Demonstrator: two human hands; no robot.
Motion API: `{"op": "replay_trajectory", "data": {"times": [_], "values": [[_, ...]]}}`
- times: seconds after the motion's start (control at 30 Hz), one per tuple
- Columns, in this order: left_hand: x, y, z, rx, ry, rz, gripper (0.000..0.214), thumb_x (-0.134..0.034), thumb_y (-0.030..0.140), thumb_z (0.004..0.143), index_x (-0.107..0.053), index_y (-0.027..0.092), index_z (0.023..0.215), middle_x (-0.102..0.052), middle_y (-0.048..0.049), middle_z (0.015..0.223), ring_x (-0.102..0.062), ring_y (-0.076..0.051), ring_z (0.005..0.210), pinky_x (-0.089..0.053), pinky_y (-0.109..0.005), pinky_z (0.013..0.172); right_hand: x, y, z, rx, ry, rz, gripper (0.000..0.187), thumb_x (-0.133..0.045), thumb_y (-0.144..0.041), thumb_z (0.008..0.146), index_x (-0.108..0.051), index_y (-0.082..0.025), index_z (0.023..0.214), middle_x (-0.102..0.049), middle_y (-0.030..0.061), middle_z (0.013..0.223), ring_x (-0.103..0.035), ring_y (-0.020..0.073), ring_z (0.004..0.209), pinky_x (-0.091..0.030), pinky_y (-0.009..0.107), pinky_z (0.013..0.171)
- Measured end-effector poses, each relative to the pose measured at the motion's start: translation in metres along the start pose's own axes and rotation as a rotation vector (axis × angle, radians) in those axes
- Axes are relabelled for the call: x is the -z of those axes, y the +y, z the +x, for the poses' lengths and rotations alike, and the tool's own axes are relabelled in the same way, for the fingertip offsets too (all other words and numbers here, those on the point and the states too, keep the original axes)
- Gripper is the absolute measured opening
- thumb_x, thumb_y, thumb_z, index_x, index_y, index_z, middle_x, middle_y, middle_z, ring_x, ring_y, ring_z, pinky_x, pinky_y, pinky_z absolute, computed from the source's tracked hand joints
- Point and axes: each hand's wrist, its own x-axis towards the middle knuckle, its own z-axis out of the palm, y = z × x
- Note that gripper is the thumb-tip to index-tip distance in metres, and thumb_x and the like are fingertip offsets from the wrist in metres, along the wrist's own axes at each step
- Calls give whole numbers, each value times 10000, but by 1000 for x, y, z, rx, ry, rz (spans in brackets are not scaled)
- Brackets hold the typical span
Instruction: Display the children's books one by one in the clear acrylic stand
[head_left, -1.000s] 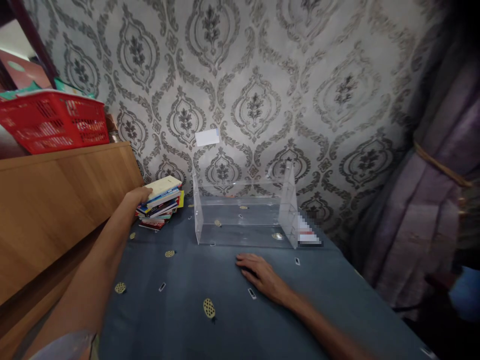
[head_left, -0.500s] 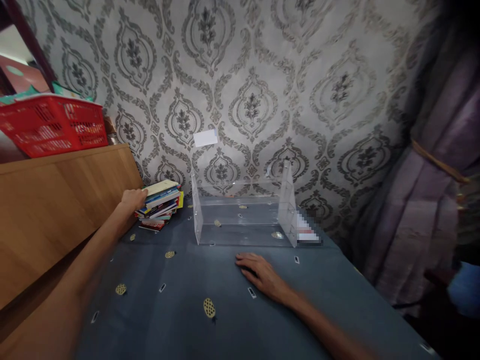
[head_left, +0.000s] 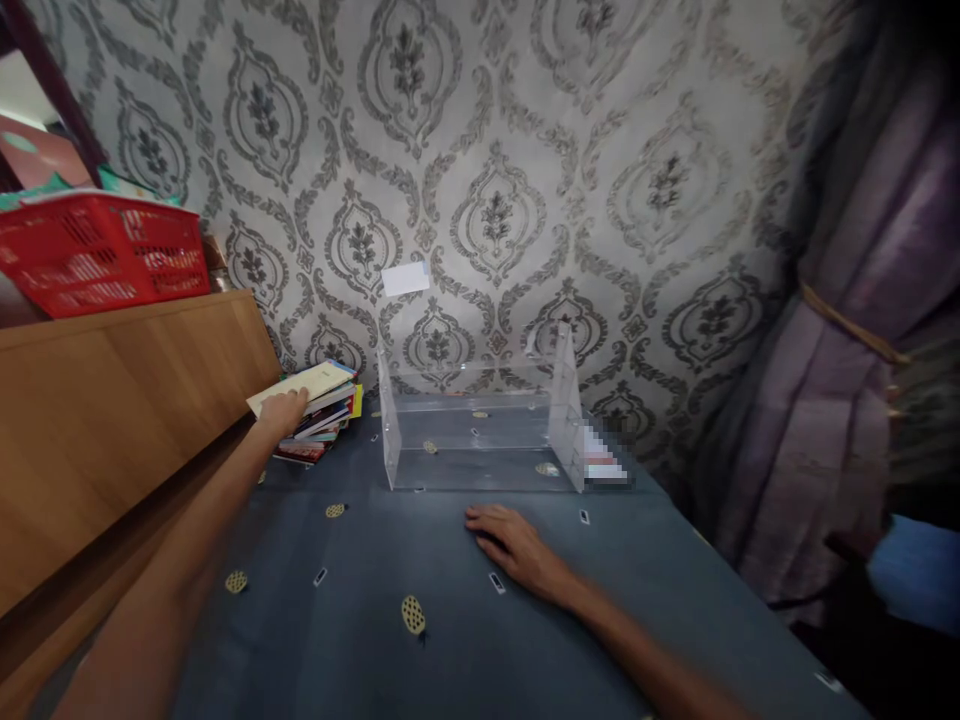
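Observation:
My left hand (head_left: 283, 413) grips the near edge of a cream-covered book (head_left: 307, 384), the top one of a stack of books (head_left: 324, 423) by the wall. That book is lifted and pulled a little toward me off the stack. My right hand (head_left: 510, 545) lies flat, palm down with fingers spread, on the blue-grey cloth (head_left: 420, 570) in front of a clear acrylic rack (head_left: 480, 425). The rack stands against the wall with upright side panels and nothing in it.
A wooden cabinet (head_left: 112, 400) runs along the left, with a red basket (head_left: 101, 250) on top. Patterned wallpaper with a small white card (head_left: 406, 278) is behind. A purple curtain (head_left: 847, 380) hangs at the right, past the table's edge.
My left hand has drawn the cream book off the top of the stack toward me and tilted it up. The right hand stays flat on the cloth.

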Motion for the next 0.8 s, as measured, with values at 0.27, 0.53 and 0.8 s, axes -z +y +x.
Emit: {"op": "replay_trajectory", "data": {"times": [0.27,0.53,0.8], "values": [[17,3,-31,-44,35,75,382,-311,116,951,-523,80,1266,-683,-244,1154,-675,-337,1073,-491,-431,861,-4,6,0,20,15,13,300,-521,-265,959,-677,-232,1214,-666,112,1316,-588,256,1271,-443,502,1106],[19,25,-89,-39,66,90,445,-257,58,931,-508,61,1297,-640,-259,1174,-664,-336,1035,-495,-438,833,-1,0,1,-4,-6,0,299,-523,-266,957,-687,-239,1206,-663,108,1321,-592,265,1265,-442,517,1104],[22,44,-157,-90,-25,15,405,-349,107,938,-575,148,1271,-666,-200,1153,-660,-337,1045,-506,-418,797,0,-2,3,-3,-25,2,307,-517,-260,958,-690,-230,1210,-660,109,1328,-589,270,1270,-450,520,1093]]}}
